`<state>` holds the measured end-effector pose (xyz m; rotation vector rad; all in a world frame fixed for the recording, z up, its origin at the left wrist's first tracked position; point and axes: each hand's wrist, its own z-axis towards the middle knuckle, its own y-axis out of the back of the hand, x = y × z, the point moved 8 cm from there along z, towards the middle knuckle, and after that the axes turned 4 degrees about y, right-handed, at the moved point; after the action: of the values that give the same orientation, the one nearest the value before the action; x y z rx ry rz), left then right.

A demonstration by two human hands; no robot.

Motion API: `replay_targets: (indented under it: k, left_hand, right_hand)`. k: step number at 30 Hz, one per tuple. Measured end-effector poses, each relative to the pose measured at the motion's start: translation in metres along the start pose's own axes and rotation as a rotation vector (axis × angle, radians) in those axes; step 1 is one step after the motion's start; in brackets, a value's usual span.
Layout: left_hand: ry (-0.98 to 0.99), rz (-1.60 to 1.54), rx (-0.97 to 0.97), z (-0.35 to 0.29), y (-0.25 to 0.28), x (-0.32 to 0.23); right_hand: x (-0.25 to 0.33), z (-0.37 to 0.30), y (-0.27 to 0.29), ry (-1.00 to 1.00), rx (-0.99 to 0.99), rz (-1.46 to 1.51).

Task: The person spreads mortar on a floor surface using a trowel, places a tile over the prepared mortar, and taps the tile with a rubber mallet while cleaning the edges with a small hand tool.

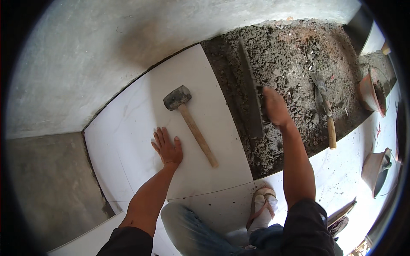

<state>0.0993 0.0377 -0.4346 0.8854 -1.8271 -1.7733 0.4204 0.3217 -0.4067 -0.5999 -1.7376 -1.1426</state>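
Observation:
My left hand lies flat with fingers spread on a large white floor tile. Beside it on the same tile rests a rubber mallet with a dark head and a wooden handle. My right hand is closed round the grip of a plastering trowel, whose long flat blade appears nearly edge-on; the grip is mostly hidden by the fingers. The blade is over rough grey mortar, close to the tile's right edge. Whether it touches the mortar I cannot tell.
A wooden-handled pointing trowel lies on the mortar to the right. Two buckets, one upper and one lower, stand at the far right. A grey wall borders the tile. My sandalled foot is on white tiling below.

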Motion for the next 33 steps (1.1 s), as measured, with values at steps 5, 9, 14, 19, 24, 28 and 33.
replay_targets:
  k: [5, 9, 14, 19, 24, 28, 33]
  left_hand:
    - [0.024, -0.023, 0.048, 0.0, -0.002, -0.001]
    - [0.005, -0.005, 0.034, 0.001, -0.002, 0.0]
    - [0.004, 0.003, 0.024, 0.001, -0.001, 0.0]
    - [-0.013, 0.005, 0.011, 0.003, -0.001, 0.0]
    - [-0.021, -0.005, 0.003, 0.002, -0.002, 0.0]
    - [-0.041, -0.009, -0.009, 0.0, 0.0, -0.002]
    - [-0.052, -0.011, 0.005, -0.002, -0.001, -0.004]
  right_hand:
    - [0.018, 0.0, -0.027, 0.078, 0.134, -0.076]
    - [0.004, -0.033, -0.024, 0.03, 0.206, -0.065]
    - [-0.005, -0.05, -0.037, 0.042, 0.221, 0.006]
    - [0.006, -0.053, -0.038, 0.072, 0.199, -0.022]
    - [0.008, -0.036, -0.052, 0.055, 0.164, -0.089]
    - [0.028, 0.019, -0.072, 0.059, 0.108, -0.166]
    - [0.023, 0.104, -0.089, -0.009, 0.137, -0.231]
